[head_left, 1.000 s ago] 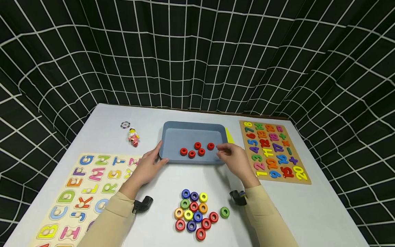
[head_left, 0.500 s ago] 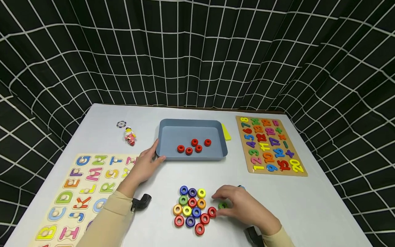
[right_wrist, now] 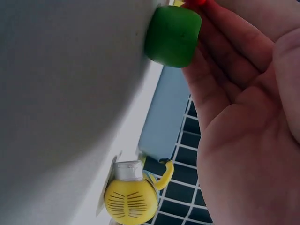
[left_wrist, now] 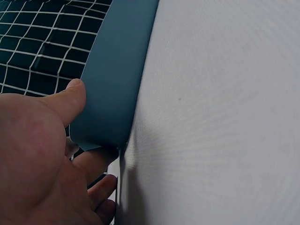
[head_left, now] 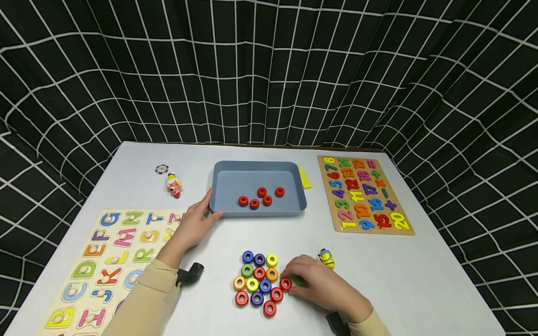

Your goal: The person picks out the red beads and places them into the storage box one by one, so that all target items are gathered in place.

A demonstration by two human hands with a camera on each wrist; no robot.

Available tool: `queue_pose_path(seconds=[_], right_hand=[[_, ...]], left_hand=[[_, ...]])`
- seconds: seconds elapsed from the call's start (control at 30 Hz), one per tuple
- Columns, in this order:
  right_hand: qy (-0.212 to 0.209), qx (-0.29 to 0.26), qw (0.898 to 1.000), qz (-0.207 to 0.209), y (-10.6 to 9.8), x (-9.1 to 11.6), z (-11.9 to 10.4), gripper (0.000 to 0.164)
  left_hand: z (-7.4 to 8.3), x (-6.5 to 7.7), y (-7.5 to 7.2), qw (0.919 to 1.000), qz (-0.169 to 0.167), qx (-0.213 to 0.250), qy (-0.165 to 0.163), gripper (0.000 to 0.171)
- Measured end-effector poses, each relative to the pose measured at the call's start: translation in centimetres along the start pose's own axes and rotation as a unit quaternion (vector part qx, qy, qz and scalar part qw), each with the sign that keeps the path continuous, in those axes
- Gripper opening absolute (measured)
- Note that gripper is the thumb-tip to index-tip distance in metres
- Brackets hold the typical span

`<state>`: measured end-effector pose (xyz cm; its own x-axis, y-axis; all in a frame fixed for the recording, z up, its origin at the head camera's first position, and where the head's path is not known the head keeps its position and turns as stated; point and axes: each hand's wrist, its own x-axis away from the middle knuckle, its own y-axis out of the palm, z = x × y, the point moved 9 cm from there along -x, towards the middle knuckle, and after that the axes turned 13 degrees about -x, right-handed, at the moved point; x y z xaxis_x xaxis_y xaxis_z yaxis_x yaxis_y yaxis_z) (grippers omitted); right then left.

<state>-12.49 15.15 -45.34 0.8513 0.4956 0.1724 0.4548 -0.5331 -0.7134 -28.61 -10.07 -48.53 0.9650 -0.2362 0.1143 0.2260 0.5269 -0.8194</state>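
Head camera is showing my right hand point(head_left: 317, 283) working on the near side of the tray point(head_left: 258, 214), where its grip is pinching a red ring point(head_left: 282, 285) between thumb and fingertips; how firmly it is pressing, I am not able to tell. That ring is sitting on the table point(head_left: 227, 238), nearer to me than the tray, at the right edge of a cluster of coloured rings point(head_left: 260, 286). My left hand point(head_left: 193, 227) is holding the tray's near left corner, thumb along the near wall, fingers round the side.

For a clean pick, I should be setting thumb and fingers on opposite outer sides, squeezing evenly and lifting straight up; dragging sideways would probably be knocking the neighbouring red ring point(head_left: 273, 296). A green ring point(right_wrist: 173, 36) is standing just under my palm in the right wrist view, so I should be carrying the palm high enough to avoid sweeping it along.

The pinched ring is lying flat, its hole facing up, so its axis is running upright; being round, it is offering no long axis to line up. The tray's long axis is running crosswise in front of me.
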Motion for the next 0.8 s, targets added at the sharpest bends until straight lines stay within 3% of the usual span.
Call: queue_pose_path(seconds=[0.2,0.33,0.47,0.53,0.67,0.8], right_hand=[[0.017,-0.018,0.999,0.026,-1.5,-0.6,0.0,0.023],[0.004,-0.039,0.993,0.11,-4.7,-1.8,-0.5,0.028],[0.001,-0.036,0.979,0.202,-8.3,-4.2,-0.4,0.029],[0.014,-0.046,0.972,0.229,-9.7,-5.7,0.1,0.028],[0.051,-0.075,0.963,0.253,-11.2,-8.5,1.4,0.027],[0.087,-0.083,0.96,0.255,-11.4,-9.9,2.5,0.029]], left_hand=[[0.1,-0.1,-0.1,1.0,0.003,0.009,0.003,0.077],[0.0,-0.1,-0.3,1.0,0.005,0.007,0.003,0.078],[-0.2,-0.1,-0.6,0.9999,0.006,0.008,0.003,0.079],[-0.3,-0.2,-0.6,0.9999,0.007,0.01,0.003,0.08],[-0.4,-0.2,-0.4,0.9998,0.014,0.014,0.003,0.079],[-0.2,0.0,-0.3,0.9997,0.015,0.017,0.001,0.079]])
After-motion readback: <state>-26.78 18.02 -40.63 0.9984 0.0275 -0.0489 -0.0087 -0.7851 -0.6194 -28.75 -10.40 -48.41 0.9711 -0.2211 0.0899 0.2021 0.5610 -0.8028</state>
